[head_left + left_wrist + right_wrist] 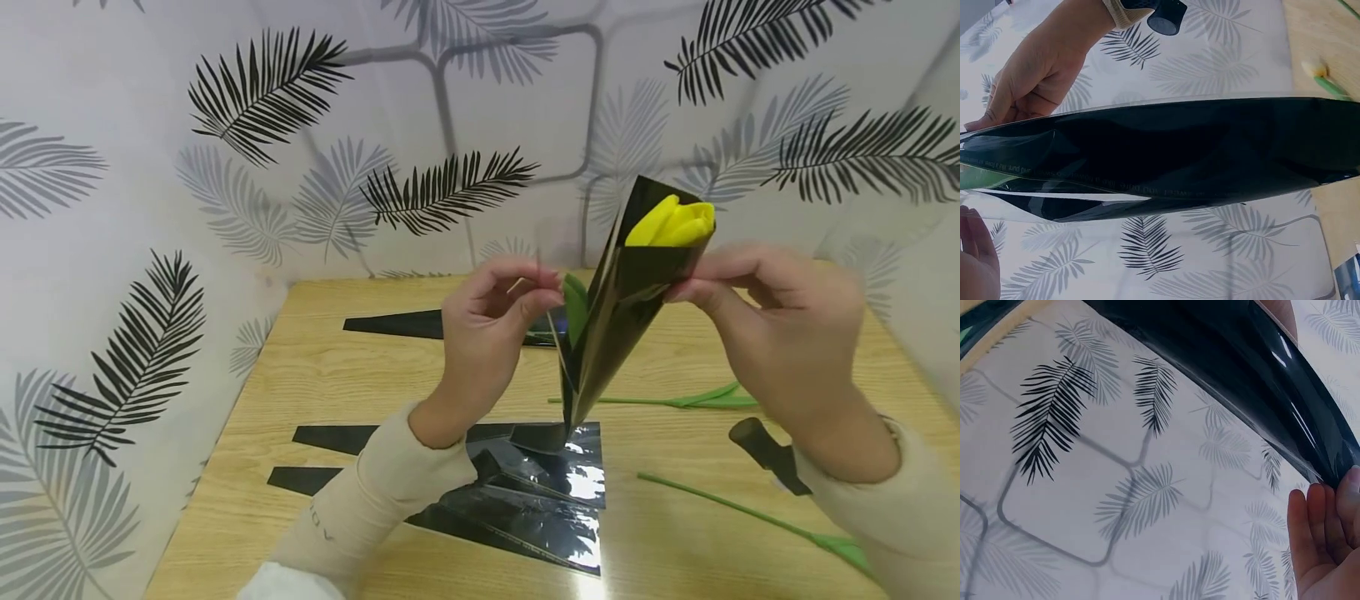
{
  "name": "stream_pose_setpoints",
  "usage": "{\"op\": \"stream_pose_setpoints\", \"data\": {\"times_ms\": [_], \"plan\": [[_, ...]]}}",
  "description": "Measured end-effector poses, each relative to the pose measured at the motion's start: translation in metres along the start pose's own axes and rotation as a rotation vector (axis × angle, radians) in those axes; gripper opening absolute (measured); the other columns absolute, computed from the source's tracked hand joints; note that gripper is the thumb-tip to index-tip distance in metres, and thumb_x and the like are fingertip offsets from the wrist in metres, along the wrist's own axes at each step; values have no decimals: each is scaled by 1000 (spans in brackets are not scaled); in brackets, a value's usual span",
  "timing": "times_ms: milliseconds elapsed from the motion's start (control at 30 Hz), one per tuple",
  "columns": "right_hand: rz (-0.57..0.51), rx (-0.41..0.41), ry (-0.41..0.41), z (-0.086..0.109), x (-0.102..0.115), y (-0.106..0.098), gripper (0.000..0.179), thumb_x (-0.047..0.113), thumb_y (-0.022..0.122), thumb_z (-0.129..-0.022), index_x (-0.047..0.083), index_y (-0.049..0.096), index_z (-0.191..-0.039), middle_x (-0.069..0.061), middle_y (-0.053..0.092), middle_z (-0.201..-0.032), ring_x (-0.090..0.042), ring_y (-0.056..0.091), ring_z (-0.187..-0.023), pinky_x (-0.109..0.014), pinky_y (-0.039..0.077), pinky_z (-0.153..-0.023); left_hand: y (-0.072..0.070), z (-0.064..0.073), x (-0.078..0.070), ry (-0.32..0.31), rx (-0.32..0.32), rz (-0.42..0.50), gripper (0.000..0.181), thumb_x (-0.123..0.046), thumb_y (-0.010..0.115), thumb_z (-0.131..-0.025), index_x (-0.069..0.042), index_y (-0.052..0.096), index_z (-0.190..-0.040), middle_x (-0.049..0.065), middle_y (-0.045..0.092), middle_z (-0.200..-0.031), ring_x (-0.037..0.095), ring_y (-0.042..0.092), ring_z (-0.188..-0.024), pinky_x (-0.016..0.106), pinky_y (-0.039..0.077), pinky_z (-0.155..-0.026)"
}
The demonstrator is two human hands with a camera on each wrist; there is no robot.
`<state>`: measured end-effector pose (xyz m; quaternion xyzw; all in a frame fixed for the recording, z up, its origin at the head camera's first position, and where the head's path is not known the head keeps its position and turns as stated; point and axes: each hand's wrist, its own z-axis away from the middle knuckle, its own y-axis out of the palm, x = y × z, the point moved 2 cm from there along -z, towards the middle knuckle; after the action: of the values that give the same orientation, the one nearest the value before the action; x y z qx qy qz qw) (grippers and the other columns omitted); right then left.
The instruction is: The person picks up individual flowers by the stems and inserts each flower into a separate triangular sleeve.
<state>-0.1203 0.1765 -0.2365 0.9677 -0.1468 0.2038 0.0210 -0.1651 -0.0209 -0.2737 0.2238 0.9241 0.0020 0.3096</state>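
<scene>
A yellow tulip (pixel 671 223) stands tilted in a black, glossy flower sleeve (pixel 626 300) with a clear front film, held up over the table. My left hand (pixel 487 325) pinches the clear film at the sleeve's left edge, beside a green leaf (pixel 576 308). At the upper right edge, just under the bloom, my right hand (pixel 787 333) grips the sleeve between thumb and fingers. In the left wrist view the sleeve (pixel 1210 150) stretches across, small lettering along it. The right wrist view shows the fingertips at the sleeve's edge; the bloom is hidden there.
Several flat black sleeves (pixel 532 521) lie on the wooden table (pixel 660 550), with another (pixel 397 323) farther back. Green stems (pixel 750 504) lie to the right. A dark device (pixel 772 454) sits by the right wrist. A leaf-patterned sheet (pixel 337 217) rises behind the table.
</scene>
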Motion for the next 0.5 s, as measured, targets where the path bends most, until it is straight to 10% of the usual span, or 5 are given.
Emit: {"op": "stream_pose_setpoints", "data": {"times_ms": [333,500], "plan": [[-74,53,45,-20,-1,-6,17,-7,79,-67,-16,65,-69,-17,67,-72,-15,63,-66,-18,49,-65,2,-17,-5,19,-53,-30,29,-7,66,-81,17,53,-91,2,62,-91,16,61,-86,47,50,-82],[80,71,30,-31,0,-8,12,-13,77,-67,-14,65,-71,-19,67,-74,-14,60,-64,-17,47,-63,4,-26,-12,51,-72,-38,24,-1,66,-80,17,53,-91,-1,62,-91,17,61,-84,47,51,-82]]}}
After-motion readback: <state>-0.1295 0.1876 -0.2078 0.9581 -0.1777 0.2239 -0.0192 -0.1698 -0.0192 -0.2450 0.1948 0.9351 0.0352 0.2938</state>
